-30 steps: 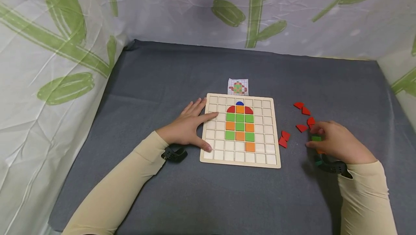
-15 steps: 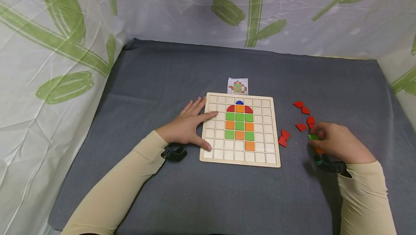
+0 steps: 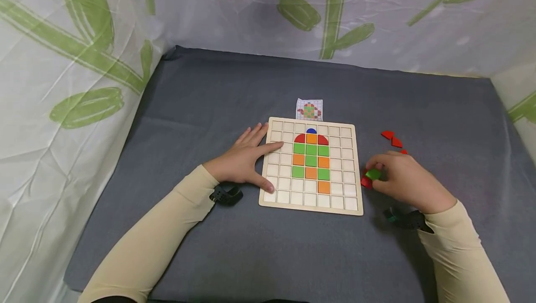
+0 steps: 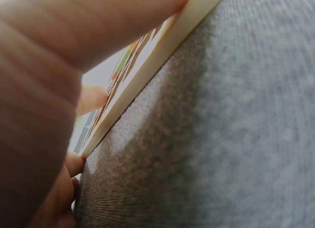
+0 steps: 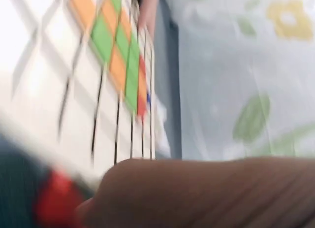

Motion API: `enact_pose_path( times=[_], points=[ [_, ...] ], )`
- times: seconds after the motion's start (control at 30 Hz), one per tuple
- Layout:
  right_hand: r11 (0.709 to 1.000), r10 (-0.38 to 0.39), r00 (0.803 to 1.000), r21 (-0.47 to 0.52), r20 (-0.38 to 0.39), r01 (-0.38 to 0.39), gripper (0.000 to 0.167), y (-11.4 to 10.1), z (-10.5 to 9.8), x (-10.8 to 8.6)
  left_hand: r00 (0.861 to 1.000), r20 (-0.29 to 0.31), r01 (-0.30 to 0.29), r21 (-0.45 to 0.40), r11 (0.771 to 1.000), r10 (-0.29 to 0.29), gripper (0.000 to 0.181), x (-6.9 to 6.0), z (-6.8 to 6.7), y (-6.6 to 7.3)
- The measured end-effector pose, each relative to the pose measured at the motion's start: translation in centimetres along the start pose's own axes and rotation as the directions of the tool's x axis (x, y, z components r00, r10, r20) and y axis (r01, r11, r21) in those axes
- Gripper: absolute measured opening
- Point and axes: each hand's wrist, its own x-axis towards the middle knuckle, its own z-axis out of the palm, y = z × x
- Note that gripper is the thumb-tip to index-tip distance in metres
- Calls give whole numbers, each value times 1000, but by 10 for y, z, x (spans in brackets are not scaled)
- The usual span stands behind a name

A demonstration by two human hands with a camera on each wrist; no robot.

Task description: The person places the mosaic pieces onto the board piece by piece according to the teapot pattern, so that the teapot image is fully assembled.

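Note:
My right hand [image 3: 408,182] pinches a green tile [image 3: 373,174] between thumb and fingers, just off the right edge of the wooden grid board [image 3: 311,209]. Red quarter-round tiles [image 3: 366,182] lie beneath it, partly covered. Spread along the board's left side, my left hand [image 3: 238,165] has its fingers extended, with the thumb and index finger over the rim. On the board, green tiles [image 3: 311,161], orange tiles [image 3: 324,187], red quarter-rounds [image 3: 299,138] and a blue half-round [image 3: 311,131] form a pattern. In the right wrist view, the green tile cannot be made out.
A small printed card [image 3: 309,109] with a coloured grid picture touches the board's far edge. More red tiles [image 3: 396,142] lie farther right, some behind the right hand. Dark grey cloth [image 3: 234,242] covers the table; a leaf-patterned curtain [image 3: 251,19] hangs behind.
My right hand has picked up the green tile from the right-hand pieces and carried it left toward the board. The left hand keeps its place.

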Motion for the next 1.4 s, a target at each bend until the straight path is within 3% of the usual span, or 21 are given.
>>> enact_pose_path(
  times=[0.13,0.3,0.53,0.97,1.3,1.4],
  points=[
    [993,-114,994,32,-2,114,24,-24,5,11,1000,9,7,0,1000,-7,123,0,-1,0],
    [968,-250,968,38,23,249,26,-49,15,25,1000,6,6,3,1000,-6,123,0,1,-1],
    [938,-347,933,54,92,343,25,-73,34,40,1000,2,2,2,1000,-2,122,0,2,-2],
    [904,-428,899,64,97,424,28,-72,45,45,1000,-3,-3,3,1000,3,121,0,-1,0],
    [910,-412,908,78,80,406,31,-70,47,43,1000,0,-6,14,1000,6,121,-1,-2,0],
    [921,-384,921,96,64,378,32,-66,40,37,1000,-3,-7,7,1000,8,121,-1,-2,0]
  ],
)
